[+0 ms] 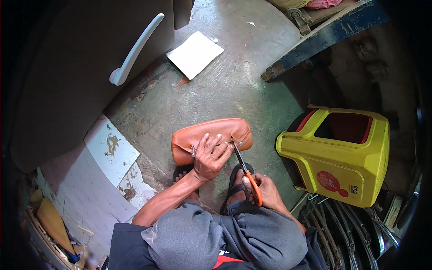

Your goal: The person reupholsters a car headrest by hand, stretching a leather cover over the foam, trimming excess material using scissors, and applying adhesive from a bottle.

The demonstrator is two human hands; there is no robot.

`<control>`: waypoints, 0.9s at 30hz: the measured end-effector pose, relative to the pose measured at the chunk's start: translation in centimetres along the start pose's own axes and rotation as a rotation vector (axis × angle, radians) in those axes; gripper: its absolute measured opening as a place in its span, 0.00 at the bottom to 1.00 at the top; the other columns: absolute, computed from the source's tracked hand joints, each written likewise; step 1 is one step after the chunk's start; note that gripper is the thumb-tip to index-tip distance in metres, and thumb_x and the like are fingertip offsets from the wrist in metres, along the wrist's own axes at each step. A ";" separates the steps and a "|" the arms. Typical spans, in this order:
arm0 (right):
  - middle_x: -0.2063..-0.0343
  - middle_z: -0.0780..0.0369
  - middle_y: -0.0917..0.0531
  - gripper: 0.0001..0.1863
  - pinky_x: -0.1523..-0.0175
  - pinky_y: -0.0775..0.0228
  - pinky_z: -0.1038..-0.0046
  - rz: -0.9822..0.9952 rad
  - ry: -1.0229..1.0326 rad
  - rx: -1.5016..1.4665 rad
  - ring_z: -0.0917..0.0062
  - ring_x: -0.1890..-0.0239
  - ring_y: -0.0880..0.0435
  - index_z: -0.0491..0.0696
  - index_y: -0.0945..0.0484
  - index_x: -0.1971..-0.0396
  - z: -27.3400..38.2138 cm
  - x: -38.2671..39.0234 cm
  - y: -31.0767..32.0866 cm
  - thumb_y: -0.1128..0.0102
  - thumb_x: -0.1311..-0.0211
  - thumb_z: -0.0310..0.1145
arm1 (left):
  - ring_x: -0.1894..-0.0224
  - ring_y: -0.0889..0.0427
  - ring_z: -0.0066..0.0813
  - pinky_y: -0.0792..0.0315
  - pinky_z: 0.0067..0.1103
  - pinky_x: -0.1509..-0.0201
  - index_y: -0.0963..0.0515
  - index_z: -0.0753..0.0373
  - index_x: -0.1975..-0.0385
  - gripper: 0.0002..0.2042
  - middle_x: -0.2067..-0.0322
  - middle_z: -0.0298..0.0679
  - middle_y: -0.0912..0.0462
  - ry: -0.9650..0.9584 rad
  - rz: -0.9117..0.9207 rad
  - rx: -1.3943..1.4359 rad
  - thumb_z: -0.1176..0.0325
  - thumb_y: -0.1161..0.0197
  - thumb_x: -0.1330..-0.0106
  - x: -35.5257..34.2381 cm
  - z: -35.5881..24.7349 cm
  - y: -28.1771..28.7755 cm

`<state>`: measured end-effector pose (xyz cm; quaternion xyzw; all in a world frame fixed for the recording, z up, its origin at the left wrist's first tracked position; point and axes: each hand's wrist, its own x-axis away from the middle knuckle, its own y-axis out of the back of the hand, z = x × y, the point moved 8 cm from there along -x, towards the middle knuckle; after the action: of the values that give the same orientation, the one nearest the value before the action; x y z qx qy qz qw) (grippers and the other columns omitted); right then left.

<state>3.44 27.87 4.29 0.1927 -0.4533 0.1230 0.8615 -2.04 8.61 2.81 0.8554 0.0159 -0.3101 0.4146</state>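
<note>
A padded piece covered in tan-brown leather, shaped like a headrest, lies before my feet. Gathered folds and small pale fittings show near both its ends. My left hand rests on it with the fingers stretched out and apart, pressing the cover down. In my right hand is a pair of scissors with orange handles. Their dark blades point up and left, the tips touching the leather at the right-hand fold, close to my left fingertips. What lies between the tips is too small to make out.
A yellow plastic bin-like casing lies on the right, above dark metal frames. Beyond the leather piece, a white sheet-like pad lies on the concrete floor. A large dark panel with a grey handle fills the upper left.
</note>
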 end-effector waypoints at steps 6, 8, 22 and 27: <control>0.79 0.69 0.22 0.25 0.72 0.34 0.76 -0.008 -0.001 0.065 0.85 0.77 0.25 0.45 0.17 0.62 -0.3 -0.2 0.2 0.32 0.31 0.56 | 0.43 0.17 0.41 0.30 0.51 0.34 0.12 0.57 0.55 0.16 0.57 0.36 0.15 0.019 0.020 0.005 0.74 0.36 0.43 -0.1 0.0 -0.2; 0.79 0.69 0.22 0.25 0.72 0.34 0.75 -0.002 -0.008 0.070 0.85 0.76 0.26 0.45 0.17 0.61 -0.4 -0.4 0.1 0.32 0.31 0.56 | 0.43 0.17 0.41 0.30 0.51 0.34 0.12 0.57 0.55 0.16 0.56 0.36 0.15 0.023 0.020 0.003 0.75 0.36 0.43 -0.1 0.2 -0.3; 0.79 0.71 0.24 0.23 0.73 0.38 0.77 0.003 0.037 0.020 0.86 0.76 0.28 0.45 0.18 0.62 -0.7 -0.8 0.1 0.30 0.32 0.53 | 0.43 0.17 0.40 0.31 0.51 0.34 0.12 0.59 0.55 0.17 0.56 0.37 0.14 0.085 0.008 0.052 0.78 0.36 0.45 -0.3 0.5 -0.1; 0.79 0.71 0.25 0.22 0.72 0.38 0.77 0.026 0.068 0.021 0.86 0.76 0.30 0.45 0.18 0.62 -1.7 -1.4 -0.1 0.28 0.33 0.51 | 0.43 0.16 0.40 0.31 0.52 0.34 0.11 0.57 0.55 0.18 0.57 0.33 0.13 0.070 0.014 0.076 0.79 0.37 0.45 0.2 0.3 0.3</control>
<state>3.94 28.44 2.24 0.1917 -0.4247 0.1455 0.8727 -1.95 8.14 2.78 0.8809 0.0125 -0.2773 0.3833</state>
